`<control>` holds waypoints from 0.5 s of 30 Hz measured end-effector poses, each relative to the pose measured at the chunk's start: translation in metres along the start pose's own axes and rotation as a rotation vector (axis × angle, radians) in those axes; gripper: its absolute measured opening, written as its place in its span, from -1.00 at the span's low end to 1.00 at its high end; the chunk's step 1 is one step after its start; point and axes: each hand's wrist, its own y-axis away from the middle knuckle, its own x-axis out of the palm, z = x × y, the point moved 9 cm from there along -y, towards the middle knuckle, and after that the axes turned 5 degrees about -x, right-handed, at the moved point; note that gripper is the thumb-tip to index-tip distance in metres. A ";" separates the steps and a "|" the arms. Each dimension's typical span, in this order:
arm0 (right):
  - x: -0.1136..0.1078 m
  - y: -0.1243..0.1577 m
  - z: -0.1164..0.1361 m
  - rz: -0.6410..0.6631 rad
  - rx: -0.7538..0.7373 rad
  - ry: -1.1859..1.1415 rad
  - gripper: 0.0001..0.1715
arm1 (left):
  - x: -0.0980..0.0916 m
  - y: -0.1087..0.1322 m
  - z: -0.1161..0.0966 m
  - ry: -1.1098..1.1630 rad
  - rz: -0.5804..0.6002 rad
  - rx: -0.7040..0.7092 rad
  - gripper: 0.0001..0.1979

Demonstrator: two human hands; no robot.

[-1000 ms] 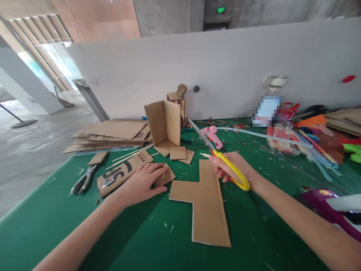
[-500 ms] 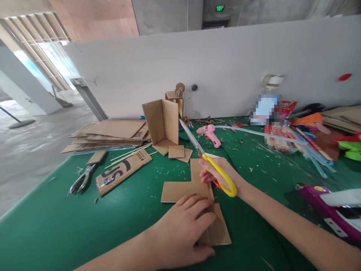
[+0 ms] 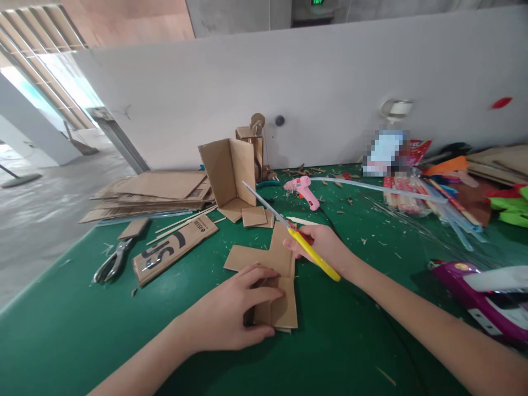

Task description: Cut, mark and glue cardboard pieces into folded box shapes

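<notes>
My right hand [image 3: 328, 250] is closed on a pair of scissors with a yellow handle [image 3: 313, 254]; the blades [image 3: 266, 203], apparently together, point up and left. Below and to the left, my left hand [image 3: 235, 305] grips a cut piece of cardboard [image 3: 284, 311], fingers over its top and thumb at the near edge. The cardboard lies on the green table, with arms reaching left and away; its left part is hidden under my fingers. Beyond the scissors stands a folded cardboard corner [image 3: 226, 173], and small cardboard squares [image 3: 254, 216] lie before it.
A pink glue gun [image 3: 303, 191] lies behind my right hand. Pliers [image 3: 114, 261], a printed cardboard strip [image 3: 175, 250] and stacked cardboard sheets [image 3: 152, 187] are on the left. To the right are a purple device [image 3: 462, 286] and bundled sticks [image 3: 402, 195].
My left hand and the cardboard have shifted left, and the cardboard has turned. The scissors have tilted lower towards the left in my right hand. The view has moved slightly.
</notes>
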 end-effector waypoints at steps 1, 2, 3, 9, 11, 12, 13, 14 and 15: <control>0.001 0.000 0.002 -0.004 -0.026 0.017 -0.61 | 0.000 0.001 0.001 0.009 0.010 0.002 -0.51; 0.001 0.001 0.004 -0.010 -0.046 0.024 -0.62 | 0.000 0.001 0.002 0.014 0.021 0.008 -0.51; 0.001 0.001 0.006 -0.014 -0.059 0.023 -0.62 | 0.000 0.002 0.002 0.014 0.028 0.014 -0.51; -0.012 0.004 0.014 -0.033 -0.021 0.228 -0.54 | -0.002 0.002 -0.003 -0.031 0.009 0.096 -0.51; -0.021 0.003 0.013 -0.026 0.038 0.374 -0.49 | -0.004 0.002 -0.003 -0.056 0.000 0.104 -0.51; -0.024 0.003 0.011 -0.011 0.067 0.430 -0.47 | -0.004 0.002 -0.002 -0.065 -0.001 0.099 -0.51; -0.028 0.002 0.011 0.011 0.089 0.470 -0.46 | -0.005 0.002 -0.001 -0.071 -0.002 0.092 -0.51; -0.032 0.001 0.011 0.031 0.102 0.503 -0.47 | -0.006 0.003 0.001 -0.075 -0.002 0.084 -0.50; -0.036 0.000 0.013 0.043 0.106 0.534 -0.48 | -0.007 0.004 0.003 -0.077 -0.001 0.079 -0.50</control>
